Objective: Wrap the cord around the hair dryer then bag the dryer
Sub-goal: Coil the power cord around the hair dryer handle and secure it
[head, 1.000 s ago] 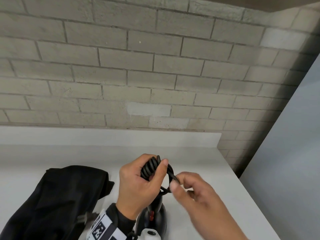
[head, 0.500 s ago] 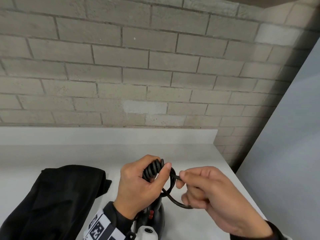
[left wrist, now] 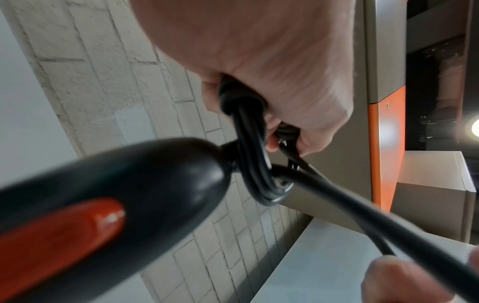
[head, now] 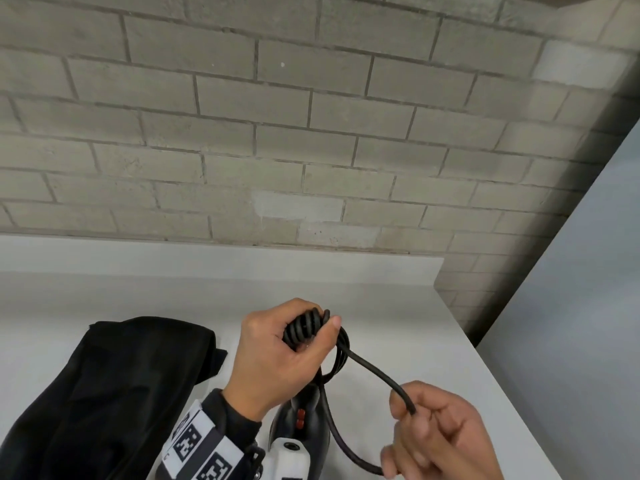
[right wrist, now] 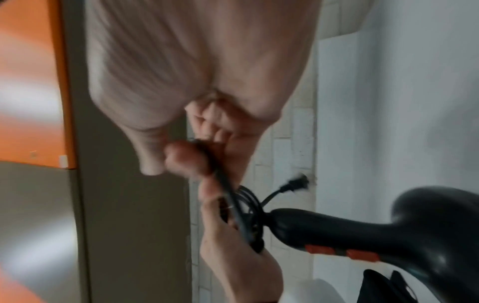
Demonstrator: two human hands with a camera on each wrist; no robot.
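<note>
A black hair dryer (head: 304, 420) with red switches hangs handle-up below my left hand (head: 280, 355). That hand grips a bundle of coiled black cord (head: 306, 327) at the handle's end. A loose stretch of cord (head: 377, 372) runs down to my right hand (head: 429, 434), which pinches it between thumb and fingers, low and to the right. In the left wrist view the dryer handle (left wrist: 116, 194) fills the foreground with the cord loops (left wrist: 256, 164) under my fingers. The right wrist view shows the plug (right wrist: 293, 184) sticking out behind the coil. The black bag (head: 104, 393) lies on the counter to the left.
A white counter (head: 398, 306) with a low backsplash runs under my hands and ends at the right edge. A grey brick wall (head: 277, 133) stands behind it. A grey panel (head: 588, 306) closes off the right side.
My right hand has drawn the loose cord down and to the right, away from the coil. The left hand has kept its hold on the bundle.
</note>
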